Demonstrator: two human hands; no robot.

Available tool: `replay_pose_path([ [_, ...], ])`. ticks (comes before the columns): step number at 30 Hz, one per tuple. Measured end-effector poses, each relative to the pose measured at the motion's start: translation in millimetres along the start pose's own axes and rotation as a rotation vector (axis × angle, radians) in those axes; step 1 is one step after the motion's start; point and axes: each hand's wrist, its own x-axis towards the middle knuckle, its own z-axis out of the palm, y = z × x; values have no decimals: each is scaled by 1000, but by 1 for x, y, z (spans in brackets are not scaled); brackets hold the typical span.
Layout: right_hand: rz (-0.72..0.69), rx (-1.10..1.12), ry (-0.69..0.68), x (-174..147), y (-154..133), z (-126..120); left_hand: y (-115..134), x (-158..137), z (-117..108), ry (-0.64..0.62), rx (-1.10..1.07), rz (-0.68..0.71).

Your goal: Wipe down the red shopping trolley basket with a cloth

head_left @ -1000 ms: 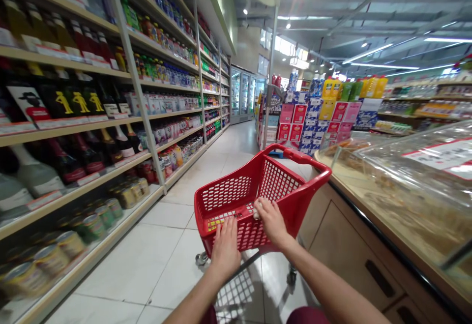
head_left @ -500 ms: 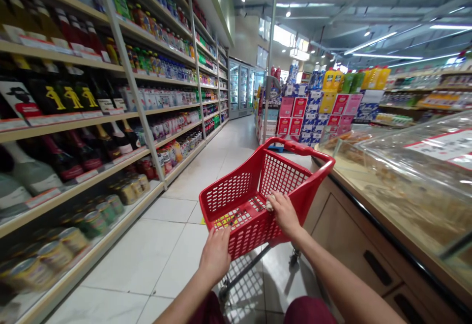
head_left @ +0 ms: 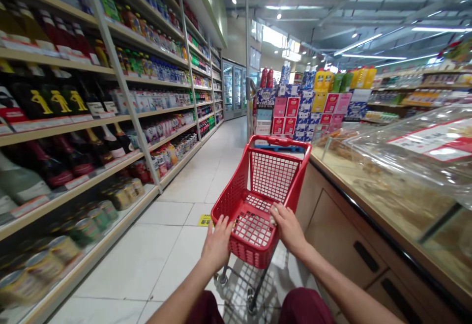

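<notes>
A red plastic shopping cart (head_left: 254, 252) stands in front of me, its near end towards me and its handle bar at the far end. Bare grid shows on the basket's floor. My left hand (head_left: 217, 243) grips the left rim near the front corner, fingers lying over the edge. On the opposite rim, my right hand (head_left: 290, 228) holds on with curled fingers. Something small and whitish shows at the right fingertips; I cannot make out what it is. Both thumbs are mostly hidden.
Shelves (head_left: 134, 156) of bottles and cans line the left side. A wooden counter (head_left: 341, 238) with a clear cover (head_left: 368, 149) runs close along the right. Stacked drink cartons (head_left: 291, 115) stand ahead. The tiled aisle (head_left: 221, 159) leads to glass-door coolers (head_left: 235, 85).
The cart has turned, its near end swinging right and its handle end swinging left, so it now points more straight ahead. Both hands have stayed on its rim.
</notes>
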Motion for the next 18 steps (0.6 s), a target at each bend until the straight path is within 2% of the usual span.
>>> replay_pose_path([
  [3, -62, 55, 45, -34, -23, -9, 1, 1, 4, 5, 2, 66],
  [6, -100, 103, 37, -60, -23, -22, 5, 2, 6, 15, -23, 112],
  [10, 34, 82, 15, -77, -6, -32, 9, 7, 5, 40, -22, 66],
  [12, 103, 58, 41, -78, -10, -28, 15, 9, 5, 37, -28, 101],
  [18, 195, 54, 55, -46, -62, 2, 43, 12, 9, -9, -55, 221],
])
